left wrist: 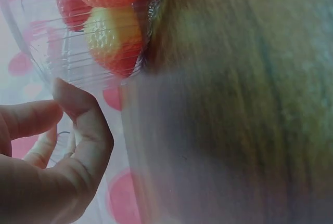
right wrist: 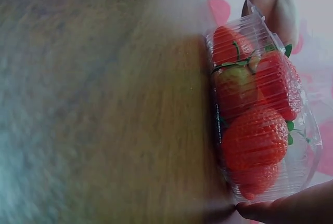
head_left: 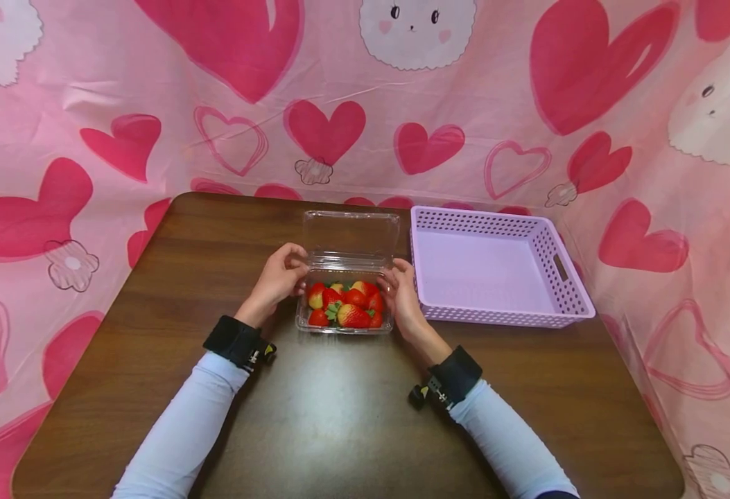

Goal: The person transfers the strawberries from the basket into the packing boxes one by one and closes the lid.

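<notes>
A clear plastic clamshell box (head_left: 344,331) stands on the table with its lid (head_left: 352,232) raised at the back. Several red strawberries (head_left: 353,317), some with pale yellow patches and green leaves, fill its base. My left hand (head_left: 279,277) grips the box's left side near the hinge, fingers bent, index fingertip right at the rim in the left wrist view. On the opposite side my right hand (head_left: 407,298) holds the right wall, its fingers partly behind the clear plastic. Through the box's wall, the right wrist view shows strawberries (right wrist: 255,135) close up, with a finger at the lower corner.
A shallow lilac basket (head_left: 502,315) with perforated walls stands right of the box, close beside my right hand. The brown wooden table (head_left: 315,416) has rounded corners. Pink heart-patterned cloth (head_left: 327,62) hangs behind it and at both sides.
</notes>
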A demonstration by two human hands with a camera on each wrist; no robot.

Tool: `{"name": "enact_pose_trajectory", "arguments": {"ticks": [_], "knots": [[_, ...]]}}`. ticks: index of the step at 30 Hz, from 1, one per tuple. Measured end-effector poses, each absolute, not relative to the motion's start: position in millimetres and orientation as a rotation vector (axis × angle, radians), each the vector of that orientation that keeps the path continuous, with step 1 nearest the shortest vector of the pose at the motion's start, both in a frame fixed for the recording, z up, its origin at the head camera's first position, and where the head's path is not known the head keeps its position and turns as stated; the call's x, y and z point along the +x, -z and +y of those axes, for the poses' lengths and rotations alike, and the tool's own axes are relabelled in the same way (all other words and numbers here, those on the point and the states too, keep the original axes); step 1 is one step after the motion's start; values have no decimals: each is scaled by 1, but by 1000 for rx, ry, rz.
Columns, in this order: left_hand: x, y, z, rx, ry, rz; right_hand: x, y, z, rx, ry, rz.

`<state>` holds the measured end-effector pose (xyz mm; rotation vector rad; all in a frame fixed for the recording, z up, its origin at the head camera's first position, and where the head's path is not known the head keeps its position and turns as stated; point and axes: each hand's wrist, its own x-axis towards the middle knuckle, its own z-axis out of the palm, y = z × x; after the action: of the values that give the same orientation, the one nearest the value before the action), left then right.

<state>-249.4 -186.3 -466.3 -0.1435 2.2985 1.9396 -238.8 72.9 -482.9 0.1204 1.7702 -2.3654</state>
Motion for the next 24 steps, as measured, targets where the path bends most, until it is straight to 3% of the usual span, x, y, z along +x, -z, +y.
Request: {"name": "enact_pose_trajectory", "arguments": {"ticks": [17,24], "knots": [[-241,463,-194,-167,-1981,2172,-237,480,82,-53,2280,1757],[-224,459,-204,-57,-1853,2159,-236,480,87,-99,2202,1776]]}}
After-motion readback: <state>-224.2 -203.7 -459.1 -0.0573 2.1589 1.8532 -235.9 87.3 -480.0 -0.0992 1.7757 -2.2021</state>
